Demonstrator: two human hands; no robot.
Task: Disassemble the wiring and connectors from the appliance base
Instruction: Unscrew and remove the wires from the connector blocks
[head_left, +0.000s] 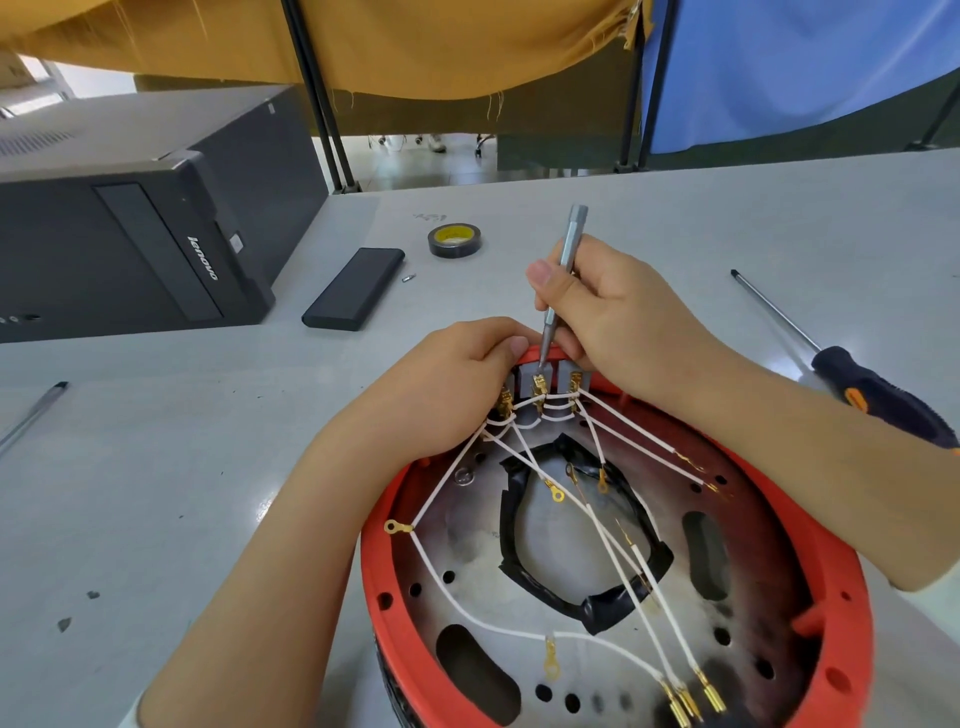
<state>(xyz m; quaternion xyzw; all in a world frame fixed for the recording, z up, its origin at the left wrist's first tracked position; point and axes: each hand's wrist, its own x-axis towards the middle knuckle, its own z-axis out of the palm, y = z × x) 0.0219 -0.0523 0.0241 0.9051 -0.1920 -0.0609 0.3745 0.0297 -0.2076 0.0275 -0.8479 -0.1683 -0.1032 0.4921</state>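
A round red appliance base (841, 587) lies open side up at the table's near edge. Several white wires (467, 603) with gold ring and spade terminals run across its metal plate from a grey connector block (566, 378) at the far rim. My right hand (618, 317) holds a slim grey screwdriver (563, 270) upright, its tip on the middle gold terminal (539, 387) of the block. My left hand (441, 389) grips the block's left side and the rim, fingers curled over the wires there. Black tape (597, 608) lines the plate's central opening.
A black-and-orange-handled screwdriver (872, 387) lies to the right. Behind the base are a roll of black tape (455, 240), a flat black case (354, 295) and a small bit (409, 278). A black computer tower (135, 239) lies at the left, a pen (36, 413) below it.
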